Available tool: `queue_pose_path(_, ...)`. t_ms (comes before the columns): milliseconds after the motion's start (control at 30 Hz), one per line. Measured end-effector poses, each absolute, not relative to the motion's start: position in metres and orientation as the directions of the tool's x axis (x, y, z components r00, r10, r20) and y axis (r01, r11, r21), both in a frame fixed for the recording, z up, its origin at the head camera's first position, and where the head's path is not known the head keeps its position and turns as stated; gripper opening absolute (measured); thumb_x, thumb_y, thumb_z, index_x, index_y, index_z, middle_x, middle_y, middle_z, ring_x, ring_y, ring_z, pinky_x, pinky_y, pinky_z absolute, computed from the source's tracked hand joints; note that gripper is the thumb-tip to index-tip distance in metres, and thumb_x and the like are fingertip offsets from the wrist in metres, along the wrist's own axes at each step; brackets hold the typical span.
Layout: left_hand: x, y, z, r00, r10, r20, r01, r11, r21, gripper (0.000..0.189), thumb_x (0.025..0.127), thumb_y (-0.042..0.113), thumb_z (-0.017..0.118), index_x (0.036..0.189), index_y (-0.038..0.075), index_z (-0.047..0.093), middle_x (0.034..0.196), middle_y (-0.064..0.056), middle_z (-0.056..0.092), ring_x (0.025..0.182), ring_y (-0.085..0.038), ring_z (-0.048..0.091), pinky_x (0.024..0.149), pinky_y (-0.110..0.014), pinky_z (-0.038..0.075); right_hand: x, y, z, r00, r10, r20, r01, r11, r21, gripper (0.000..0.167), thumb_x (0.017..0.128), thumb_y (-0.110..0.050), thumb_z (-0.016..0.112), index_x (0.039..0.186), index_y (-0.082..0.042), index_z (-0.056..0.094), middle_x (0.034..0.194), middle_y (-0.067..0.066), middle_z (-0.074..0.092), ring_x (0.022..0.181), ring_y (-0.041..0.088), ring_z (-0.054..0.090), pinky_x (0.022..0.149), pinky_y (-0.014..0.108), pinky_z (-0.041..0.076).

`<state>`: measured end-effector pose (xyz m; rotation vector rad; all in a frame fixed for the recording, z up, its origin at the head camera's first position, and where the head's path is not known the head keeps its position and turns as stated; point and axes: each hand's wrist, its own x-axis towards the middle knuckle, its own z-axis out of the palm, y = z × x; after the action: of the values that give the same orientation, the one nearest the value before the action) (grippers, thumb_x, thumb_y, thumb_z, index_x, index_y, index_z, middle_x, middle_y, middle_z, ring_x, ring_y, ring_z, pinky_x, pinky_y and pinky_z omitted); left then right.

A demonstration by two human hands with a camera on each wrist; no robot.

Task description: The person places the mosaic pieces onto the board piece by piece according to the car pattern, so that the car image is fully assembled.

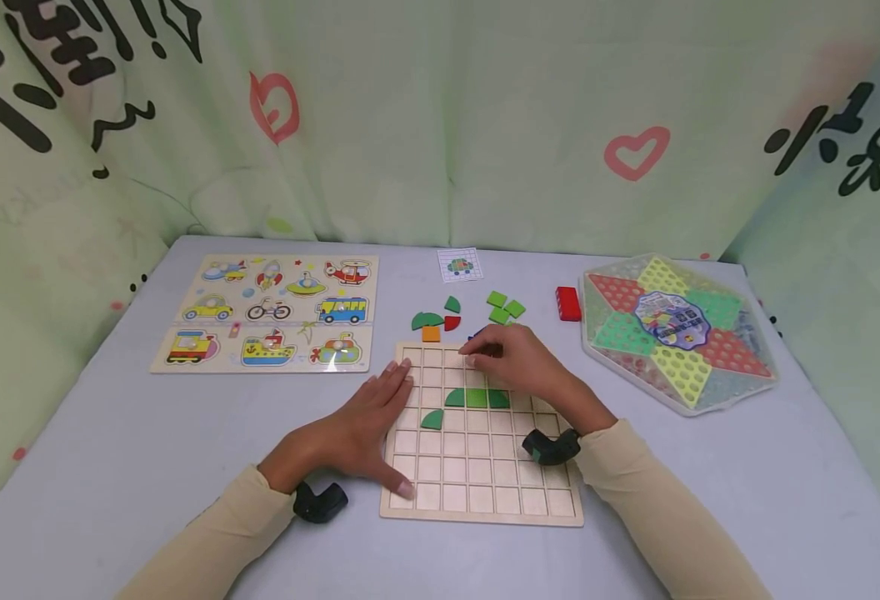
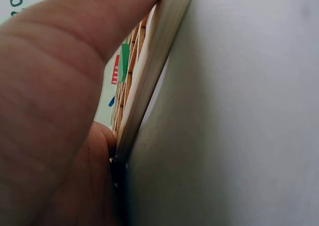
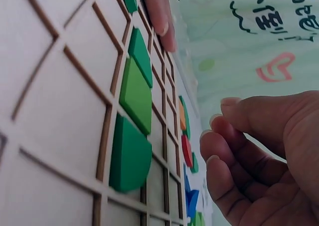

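A wooden grid board (image 1: pixel 480 498) lies in front of me. My left hand (image 1: pixel 357 425) rests along its left edge with fingers and thumb spread. On the grid, a light green square (image 1: pixel 476 398) sits between two dark green quarter-round pieces (image 1: pixel 498 399); another dark green quarter-round (image 1: pixel 432 419) lies lower left. Over the board's far edge hovers my right hand (image 1: pixel 518 360), fingers loosely bent. The right wrist view shows no piece between the thumb and fingertips (image 3: pixel 213 158). Blue pieces (image 3: pixel 191 196) lie beyond the board, mostly hidden by that hand in the head view.
Beyond the board lie green quarter-rounds (image 1: pixel 427 320), an orange square (image 1: pixel 431 334), a red piece (image 1: pixel 452 322) and light green squares (image 1: pixel 496 298). A pattern card (image 1: pixel 460 265) is behind them. A vehicle puzzle (image 1: pixel 267 312) lies left; a red block (image 1: pixel 568 303) and star-patterned game box (image 1: pixel 680 333) lie right.
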<state>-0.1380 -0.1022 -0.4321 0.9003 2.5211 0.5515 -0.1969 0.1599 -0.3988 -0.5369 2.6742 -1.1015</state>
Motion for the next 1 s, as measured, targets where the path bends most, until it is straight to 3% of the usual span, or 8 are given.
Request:
queue_pose_path(400, -0.137, -0.101, -0.432, -0.712, 0.660, -0.239, 0.502, 0.717, 0.484, 0.134, 0.062, 0.067, 0.078, 0.155, 0.002, 0.008, 0.162, -0.009, -0.010, 0.147, -0.023, -0.013, 0.117, -0.043, 0.001, -0.214, 0.184, -0.404, -0.973, -0.227, -0.037, -0.134, 0.693, -0.708, 0.020, 0.093, -0.010, 0.065, 0.112, -0.006, 0.072, 0.104, 0.009, 0.068, 0.094, 0.025, 0.060, 0.083, 0.037, 0.052)
queue_pose_path(700, -0.138, -0.101, -0.432, -0.712, 0.660, -0.242, 0.505, 0.720, 0.476, 0.134, 0.062, 0.069, 0.077, 0.156, 0.003, 0.007, 0.162, -0.008, -0.010, 0.147, -0.023, -0.013, 0.117, -0.044, 0.001, -0.224, 0.203, -0.414, -0.997, -0.072, 0.011, -0.057, 0.682, -0.729, 0.021, 0.093, -0.010, 0.064, 0.111, -0.002, 0.071, 0.107, 0.015, 0.067, 0.096, 0.028, 0.059, 0.081, 0.039, 0.051)
queue_pose_path(1000, -0.138, -0.101, -0.432, -0.712, 0.657, -0.246, 0.502, 0.722, 0.475, 0.134, 0.062, 0.068, 0.077, 0.155, 0.003, 0.007, 0.162, -0.008, -0.011, 0.146, -0.023, -0.014, 0.117, -0.043, 0.001, -0.225, 0.204, -0.419, -0.998, -0.060, 0.021, -0.056, 0.675, -0.735, 0.021, 0.093, -0.009, 0.064, 0.112, -0.001, 0.071, 0.107, 0.015, 0.067, 0.094, 0.029, 0.059, 0.082, 0.038, 0.051)
